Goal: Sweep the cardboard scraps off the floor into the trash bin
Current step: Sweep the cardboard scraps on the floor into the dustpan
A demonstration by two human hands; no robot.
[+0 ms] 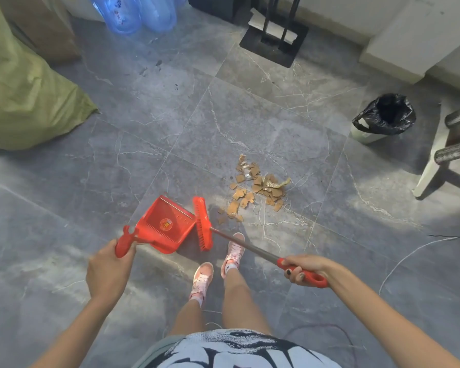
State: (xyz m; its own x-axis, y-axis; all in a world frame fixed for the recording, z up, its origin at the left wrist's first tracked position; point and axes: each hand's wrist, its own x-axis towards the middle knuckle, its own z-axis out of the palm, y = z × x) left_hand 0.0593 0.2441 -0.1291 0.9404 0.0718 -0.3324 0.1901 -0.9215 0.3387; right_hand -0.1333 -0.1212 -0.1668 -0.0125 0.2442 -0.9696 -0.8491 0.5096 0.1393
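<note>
A heap of brown cardboard scraps (255,187) lies on the grey marble floor, just ahead of my feet. My left hand (109,269) grips the handle of a red dustpan (165,224), held a little above the floor to the left of the scraps. My right hand (304,269) holds the red grip of a broom (203,223) with a metal shaft. The broom's red head rests against the dustpan's right side, near the closest scraps. A white trash bin (384,116) lined with a black bag stands at the far right, open.
A large green sack (24,96) fills the left side. Blue water bottles (133,14) and a black stand base (274,41) sit at the back. A stool with metal rungs (452,152) is at the right edge, and thin cables (409,256) trail across the floor.
</note>
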